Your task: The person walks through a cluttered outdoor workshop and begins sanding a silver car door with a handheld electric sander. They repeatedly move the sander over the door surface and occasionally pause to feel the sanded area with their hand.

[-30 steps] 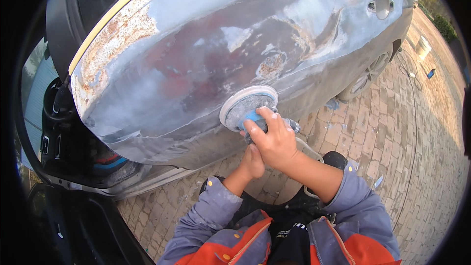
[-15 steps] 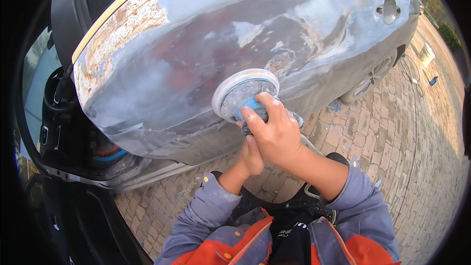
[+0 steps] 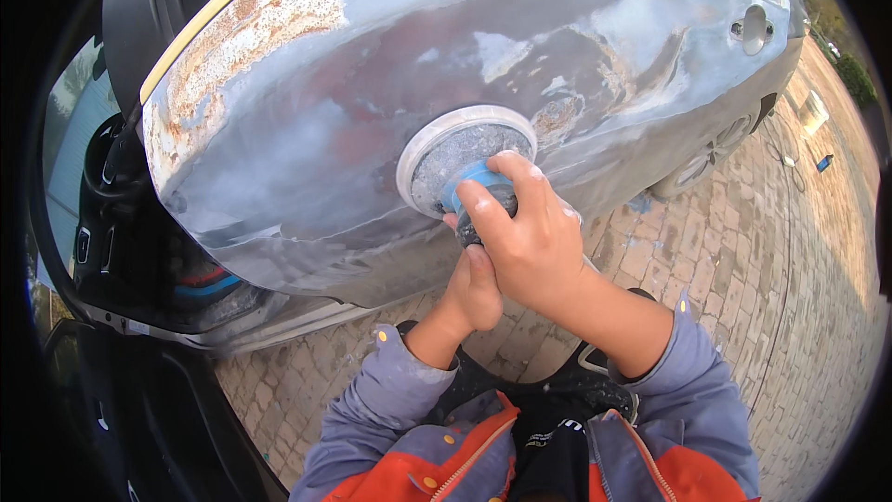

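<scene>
Two bare hands work at one round sander (image 3: 441,165), and over the last second it has travelled across the door panel (image 3: 307,163): a little way toward the panel's left edge, and upward, farther from its lower edge. Its pale-rimmed pad now lies over the lower middle of the panel, just left of the small rust-flecked spot (image 3: 557,116). The whole view has also shifted slightly, so the move is best judged against that spot and the door handle recess (image 3: 756,30) near the right end, both fixed to the panel.

For the sanding in hand, this means a higher strip of the dull grey surface is under the pad, while the band nearer the lower edge, partly covered a second ago, lies bare to view. The pad faces the panel and seems to rest on it (its working side is hidden, so how firmly it presses cannot be told).

The right hand (image 3: 536,240) grips the sander, its dusty fingers curled around the blue collar and dark body. The left hand (image 3: 476,293) remains below, thumb up against the sander's near end and close under the right hand; its other fingers are mostly hidden, so I cannot tell whether they close on anything.
</scene>
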Demonstrator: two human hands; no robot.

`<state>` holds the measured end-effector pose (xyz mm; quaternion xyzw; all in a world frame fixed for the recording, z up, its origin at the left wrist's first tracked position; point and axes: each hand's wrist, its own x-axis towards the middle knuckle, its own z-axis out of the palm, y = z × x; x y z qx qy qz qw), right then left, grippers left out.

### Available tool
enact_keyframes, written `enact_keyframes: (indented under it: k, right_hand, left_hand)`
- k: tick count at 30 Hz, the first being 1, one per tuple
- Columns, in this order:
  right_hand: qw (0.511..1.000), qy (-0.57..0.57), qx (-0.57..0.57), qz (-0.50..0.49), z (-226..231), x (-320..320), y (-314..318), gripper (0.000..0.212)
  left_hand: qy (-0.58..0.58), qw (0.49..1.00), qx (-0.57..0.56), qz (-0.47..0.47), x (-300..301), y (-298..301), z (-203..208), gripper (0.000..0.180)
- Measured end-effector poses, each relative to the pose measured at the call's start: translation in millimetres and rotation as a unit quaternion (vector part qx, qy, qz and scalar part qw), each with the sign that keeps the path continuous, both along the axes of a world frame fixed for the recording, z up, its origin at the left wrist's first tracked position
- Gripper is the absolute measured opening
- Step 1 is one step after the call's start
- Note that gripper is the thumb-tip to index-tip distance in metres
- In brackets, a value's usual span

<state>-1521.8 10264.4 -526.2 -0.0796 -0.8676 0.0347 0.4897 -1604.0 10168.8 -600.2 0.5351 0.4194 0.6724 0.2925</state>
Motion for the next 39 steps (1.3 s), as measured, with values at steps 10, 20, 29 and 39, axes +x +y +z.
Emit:
enact_keyframes:
  k: [10, 20, 29, 39]
  right_hand:
    - [0.999, 0.033, 0.008, -0.016, -71.4, 11.1, -0.2, 0.062]
    - [0.999, 0.021, -0.035, -0.029, -21.6, 8.3, 7.5, 0.058]
    - [1.000, 0.011, 0.005, -0.008, -95.6, 13.5, 2.6, 0.063]
    - [0.989, 0.082, -0.104, -0.070, 33.1, 17.4, 43.0, 0.046]
  left_hand:
    - [0.084, 0.995, -0.050, 0.021, 3.6, -3.6, -68.8, 0.088]
    - [0.030, 0.997, -0.052, -0.056, -2.7, 5.3, -14.9, 0.085]
    - [0.045, 0.998, -0.032, 0.023, 11.5, -2.1, -98.6, 0.086]
    - [0.028, 0.998, -0.042, -0.049, 16.0, 55.8, 79.0, 0.091]
